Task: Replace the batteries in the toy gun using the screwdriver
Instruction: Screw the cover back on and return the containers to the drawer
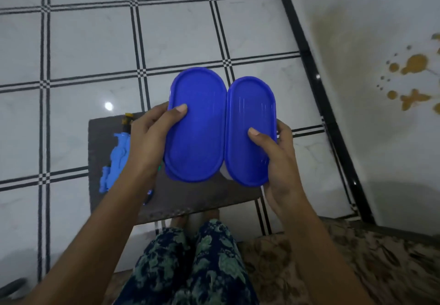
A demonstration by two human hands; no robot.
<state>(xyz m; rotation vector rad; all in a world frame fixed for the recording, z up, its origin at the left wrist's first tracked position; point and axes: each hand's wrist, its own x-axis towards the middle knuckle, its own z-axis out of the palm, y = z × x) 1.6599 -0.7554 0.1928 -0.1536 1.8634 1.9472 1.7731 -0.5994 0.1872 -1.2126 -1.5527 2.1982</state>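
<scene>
Gun (116, 157) is lying at the left end of the surface (202, 195), partly behind our left wrist. Above it, our left grip (147, 142) is clasping the left box (197, 126) and our right grip (278, 161) the right box (250, 119), blue lids touching.

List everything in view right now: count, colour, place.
left container: one, blue oval lid, above the board, in the left hand
right container: one, blue oval lid, beside the first, in the right hand
toy gun: one, light blue, yellow-black tip, on the board's left side
board: one, dark brown, before the knees
floor: white tiles, black lines
rug: one, brown patterned, lower right
wall: white, brown stains, right
legs: two, dark green-patterned cloth, bottom centre
left hand: grips left container, thumb on lid
right hand: grips right container, thumb on lid
</scene>
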